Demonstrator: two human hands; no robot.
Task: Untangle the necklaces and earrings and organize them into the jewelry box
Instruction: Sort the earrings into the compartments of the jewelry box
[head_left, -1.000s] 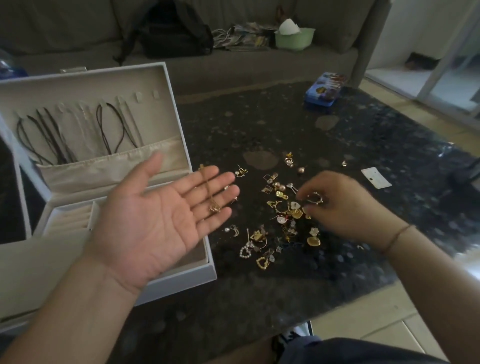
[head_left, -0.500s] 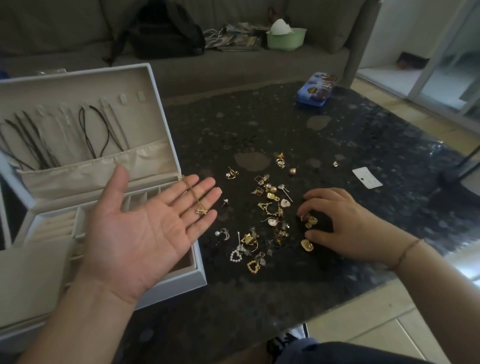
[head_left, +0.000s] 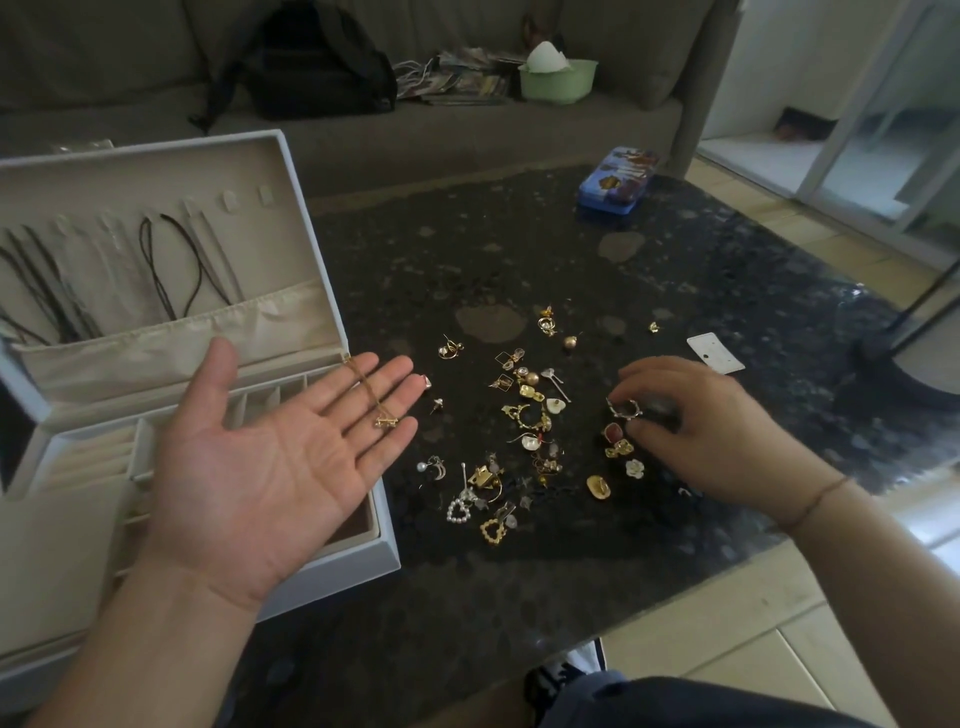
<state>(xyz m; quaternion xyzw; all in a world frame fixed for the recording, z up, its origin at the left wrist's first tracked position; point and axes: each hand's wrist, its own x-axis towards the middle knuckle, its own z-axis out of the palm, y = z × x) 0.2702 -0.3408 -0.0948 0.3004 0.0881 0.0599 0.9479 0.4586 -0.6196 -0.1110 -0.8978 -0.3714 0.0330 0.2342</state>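
— Since a moment ago, what is changing?

— Fingers of my right hand (head_left: 711, 431) are lifting off the pile, pinching a silver hoop earring (head_left: 623, 408). My left hand (head_left: 270, 457) is lying flat, palm up, carrying a gold chain (head_left: 371, 395) lengthwise along its fingers.

— Which way is it going?

— Leftward, I judge: the jewelry box (head_left: 387, 545) is sitting under my left hand, and loose earrings (head_left: 524, 421) are lying between both hands on the bench (head_left: 519, 249).

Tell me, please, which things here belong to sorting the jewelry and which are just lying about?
Part of the job:
- jewelry box, lid open
- gold chain lying across the left hand
- hoop earring pinched by the right hand
- loose earrings on the table

Just lying about:
- blue tin
- white card
- backpack
- green bowl
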